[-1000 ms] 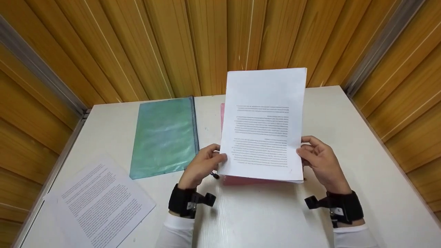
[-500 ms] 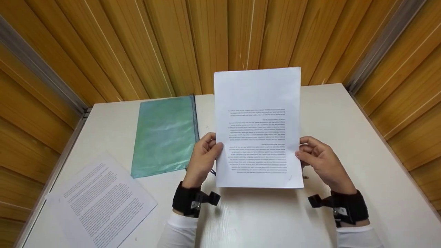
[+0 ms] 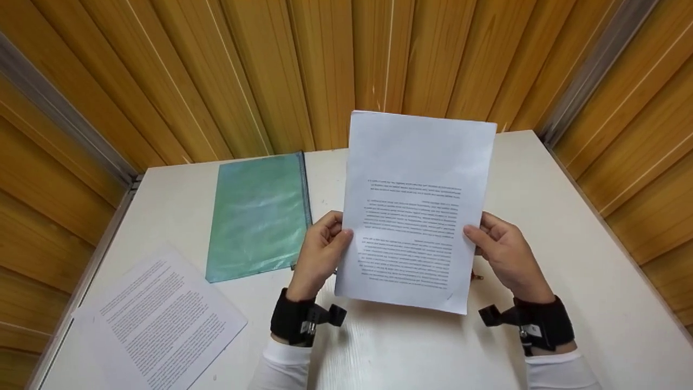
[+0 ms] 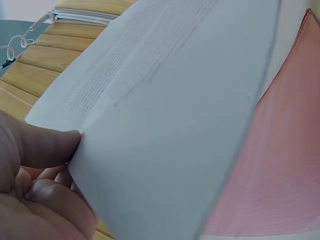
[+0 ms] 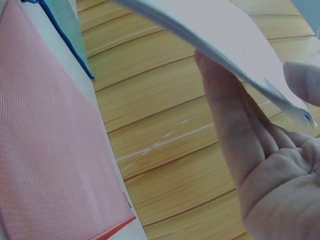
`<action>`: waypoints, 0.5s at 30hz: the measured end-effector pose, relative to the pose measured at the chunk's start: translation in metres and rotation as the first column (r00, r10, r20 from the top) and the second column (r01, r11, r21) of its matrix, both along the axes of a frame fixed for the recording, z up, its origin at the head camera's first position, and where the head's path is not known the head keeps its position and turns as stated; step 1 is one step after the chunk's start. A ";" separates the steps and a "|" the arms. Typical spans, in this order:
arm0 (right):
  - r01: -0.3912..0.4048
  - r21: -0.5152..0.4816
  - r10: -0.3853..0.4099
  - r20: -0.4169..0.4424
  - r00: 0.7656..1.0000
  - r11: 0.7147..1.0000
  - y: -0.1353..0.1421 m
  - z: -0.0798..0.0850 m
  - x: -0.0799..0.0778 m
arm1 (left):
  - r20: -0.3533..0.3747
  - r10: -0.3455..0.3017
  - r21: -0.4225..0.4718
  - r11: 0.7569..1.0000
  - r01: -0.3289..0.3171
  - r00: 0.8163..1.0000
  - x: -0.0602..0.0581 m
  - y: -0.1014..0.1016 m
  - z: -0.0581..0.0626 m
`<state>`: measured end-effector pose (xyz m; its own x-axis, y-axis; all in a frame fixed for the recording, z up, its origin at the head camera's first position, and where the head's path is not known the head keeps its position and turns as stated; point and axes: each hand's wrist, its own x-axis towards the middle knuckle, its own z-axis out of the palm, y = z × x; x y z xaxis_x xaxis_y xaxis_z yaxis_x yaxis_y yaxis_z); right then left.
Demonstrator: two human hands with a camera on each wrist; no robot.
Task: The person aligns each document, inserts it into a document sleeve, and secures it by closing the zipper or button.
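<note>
A stack of printed paper (image 3: 411, 216) is held up over the table in the head view, its text upside down and its lower edge tilted down to the right. My left hand (image 3: 320, 252) pinches its left edge, thumb on the front and fingers behind. On the opposite edge my right hand (image 3: 506, 254) grips it the same way. Several sheet edges show in the right wrist view, where the stack (image 5: 225, 40) lies between thumb and fingers. Below it lies a pink mesh zip pouch (image 4: 285, 160), almost wholly hidden by the paper in the head view.
A green zip pouch (image 3: 257, 216) lies flat on the white table (image 3: 400, 346), left of the hands. Another printed paper stack (image 3: 168, 319) rests askew at the front left. Wood-patterned walls (image 3: 325, 65) stand behind the table and at both sides.
The held stack has come lower and nearer, and now tilts clockwise. My left hand has moved up along its edge. The pink pouch's visible edges have become covered in the head view.
</note>
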<state>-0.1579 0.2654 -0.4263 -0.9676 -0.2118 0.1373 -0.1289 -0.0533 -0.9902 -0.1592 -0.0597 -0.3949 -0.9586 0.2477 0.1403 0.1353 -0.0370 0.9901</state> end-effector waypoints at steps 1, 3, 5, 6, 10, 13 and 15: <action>0.019 -0.003 -0.019 -0.006 1.000 1.000 -0.002 0.000 0.001 | 0.001 -0.019 -0.009 1.000 0.019 1.000 0.000 0.000 0.000; 0.067 -0.011 -0.068 -0.017 0.998 0.998 -0.005 0.001 0.001 | -0.003 -0.061 -0.035 0.998 0.061 0.998 -0.001 -0.001 0.001; 0.105 -0.009 -0.105 -0.035 0.994 0.994 -0.007 0.001 0.002 | -0.003 -0.098 -0.064 0.993 0.098 0.995 -0.003 -0.003 -0.002; 0.119 -0.008 -0.119 -0.043 0.992 0.993 -0.008 0.001 0.002 | -0.004 -0.111 -0.075 0.991 0.110 0.994 -0.005 -0.004 -0.004; 0.126 -0.002 -0.126 -0.064 0.990 0.992 -0.011 0.004 0.004 | 0.005 -0.125 -0.067 0.990 0.125 0.992 -0.013 -0.008 -0.018; 0.085 -0.001 -0.085 -0.078 0.993 0.996 -0.014 0.006 0.006 | 0.006 -0.113 -0.013 0.993 0.113 0.994 -0.015 -0.011 -0.022; 0.060 0.002 -0.060 -0.082 0.995 0.998 -0.016 0.008 0.007 | -0.012 -0.110 0.013 0.994 0.111 0.994 -0.015 -0.012 -0.023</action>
